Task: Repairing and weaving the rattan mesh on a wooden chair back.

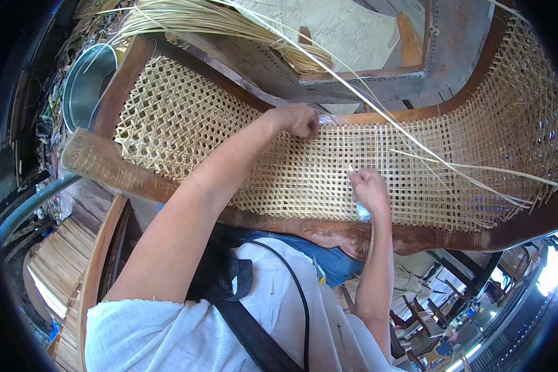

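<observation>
A wooden chair frame (347,234) with a carved near rail lies across my lap, filled with woven cane webbing (297,180). My left hand (299,119) is closed at the far rail, by the edge of the weave; whatever its fingers grip is hidden. Over the middle of the webbing, my right hand (370,189) is wrapped round a small tool with a pale blue handle (362,212). A light tip shows above that fist, too small to identify. Long loose cane strands (409,137) run across the right part of the weave.
A coil of cane strands (186,18) rests at the far left on another wooden frame (359,80). Beside it stands a metal bucket (74,93). Cane ends stick out at the right edge. Split strips (62,260) are stacked at lower left.
</observation>
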Motion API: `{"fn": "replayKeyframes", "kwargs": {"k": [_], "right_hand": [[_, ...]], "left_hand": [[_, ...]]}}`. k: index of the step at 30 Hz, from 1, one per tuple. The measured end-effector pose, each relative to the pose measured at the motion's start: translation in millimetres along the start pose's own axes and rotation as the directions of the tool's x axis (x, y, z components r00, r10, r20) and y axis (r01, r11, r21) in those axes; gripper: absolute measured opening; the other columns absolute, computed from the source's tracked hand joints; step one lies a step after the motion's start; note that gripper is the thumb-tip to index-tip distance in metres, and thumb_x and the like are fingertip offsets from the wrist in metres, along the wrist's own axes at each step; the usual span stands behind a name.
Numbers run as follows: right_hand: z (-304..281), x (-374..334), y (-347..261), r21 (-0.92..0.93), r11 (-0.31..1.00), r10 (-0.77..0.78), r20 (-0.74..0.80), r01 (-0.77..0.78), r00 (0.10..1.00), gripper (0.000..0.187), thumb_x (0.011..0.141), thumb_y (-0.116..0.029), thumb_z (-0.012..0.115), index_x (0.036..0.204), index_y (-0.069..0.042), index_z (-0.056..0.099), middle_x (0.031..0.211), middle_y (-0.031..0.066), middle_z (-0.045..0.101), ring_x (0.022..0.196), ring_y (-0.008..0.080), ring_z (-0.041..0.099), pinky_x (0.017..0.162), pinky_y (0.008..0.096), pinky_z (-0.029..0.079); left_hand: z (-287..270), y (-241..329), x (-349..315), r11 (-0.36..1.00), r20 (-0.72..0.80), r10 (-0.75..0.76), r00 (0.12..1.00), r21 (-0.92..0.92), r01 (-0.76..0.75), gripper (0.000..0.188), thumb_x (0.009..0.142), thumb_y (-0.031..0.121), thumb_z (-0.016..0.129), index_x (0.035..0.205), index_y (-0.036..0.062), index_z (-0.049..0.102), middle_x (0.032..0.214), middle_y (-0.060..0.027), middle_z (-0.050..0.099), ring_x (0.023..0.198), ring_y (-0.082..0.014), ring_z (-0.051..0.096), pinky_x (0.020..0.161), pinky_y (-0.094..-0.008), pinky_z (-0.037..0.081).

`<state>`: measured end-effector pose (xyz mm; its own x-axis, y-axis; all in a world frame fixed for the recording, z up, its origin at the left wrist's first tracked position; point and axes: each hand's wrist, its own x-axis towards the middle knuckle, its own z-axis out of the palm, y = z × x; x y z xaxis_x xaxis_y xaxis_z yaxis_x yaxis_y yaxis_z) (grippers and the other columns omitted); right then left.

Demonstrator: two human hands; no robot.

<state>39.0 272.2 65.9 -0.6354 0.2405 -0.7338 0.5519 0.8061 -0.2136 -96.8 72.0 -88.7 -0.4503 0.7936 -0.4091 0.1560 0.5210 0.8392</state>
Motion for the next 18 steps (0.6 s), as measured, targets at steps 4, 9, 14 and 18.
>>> {"fn": "replayKeyframes", "kwargs": {"k": [4, 9, 14, 18], "right_hand": [[-2.7, 17.9, -11.2, 0.357, 0.929, -0.077, -0.072, 0.097, 0.994, 0.033, 0.094, -0.024, 0.056, 0.070, -0.002, 0.062, 0.057, 0.0056, 0.057, 0.050, 0.0142, 0.054, 0.050, 0.0322, 0.045], [26.3, 39.5, -47.9, 0.505, 0.858, 0.023, 0.146, -0.094, 0.989, 0.022, 0.092, -0.014, 0.055, 0.079, 0.003, 0.060, 0.067, 0.0074, 0.060, 0.052, 0.0128, 0.052, 0.044, 0.0285, 0.041], [70.5, 90.2, -41.3, 0.233, 0.964, 0.065, 0.249, -0.125, 0.966, 0.018, 0.087, -0.007, 0.053, 0.077, 0.003, 0.063, 0.063, 0.0095, 0.060, 0.050, 0.0154, 0.055, 0.048, 0.0328, 0.045], [58.8, 96.9, -57.6, 0.249, 0.949, 0.088, 0.387, -0.196, 0.918, 0.021, 0.087, -0.001, 0.050, 0.068, 0.004, 0.057, 0.059, 0.0091, 0.057, 0.046, 0.0145, 0.053, 0.042, 0.0297, 0.043]], "left_hand": [[-5.8, 38.1, -2.4, 0.761, 0.166, 0.119, 0.979, -0.649, 0.018, 0.019, 0.081, 0.025, 0.077, 0.098, 0.0161, 0.077, 0.095, -0.0001, 0.074, 0.091, -0.0139, 0.066, 0.085, -0.0292, 0.050], [-3.4, -20.6, 16.6, 0.799, -0.045, 0.079, 0.996, -0.595, -0.090, 0.019, 0.080, 0.021, 0.078, 0.097, 0.0134, 0.077, 0.088, -0.0035, 0.074, 0.080, -0.0105, 0.063, 0.077, -0.0283, 0.050], [3.1, -47.6, 24.4, 0.950, -0.029, -0.030, 0.999, -0.311, 0.020, 0.016, 0.076, 0.020, 0.077, 0.087, 0.0088, 0.075, 0.083, -0.0047, 0.072, 0.079, -0.0143, 0.063, 0.073, -0.0329, 0.050], [3.5, -52.2, 23.9, 0.943, -0.029, -0.073, 0.997, -0.327, 0.059, 0.016, 0.075, 0.019, 0.075, 0.085, 0.0069, 0.073, 0.080, -0.0060, 0.071, 0.078, -0.0161, 0.063, 0.071, -0.0343, 0.050]]}}
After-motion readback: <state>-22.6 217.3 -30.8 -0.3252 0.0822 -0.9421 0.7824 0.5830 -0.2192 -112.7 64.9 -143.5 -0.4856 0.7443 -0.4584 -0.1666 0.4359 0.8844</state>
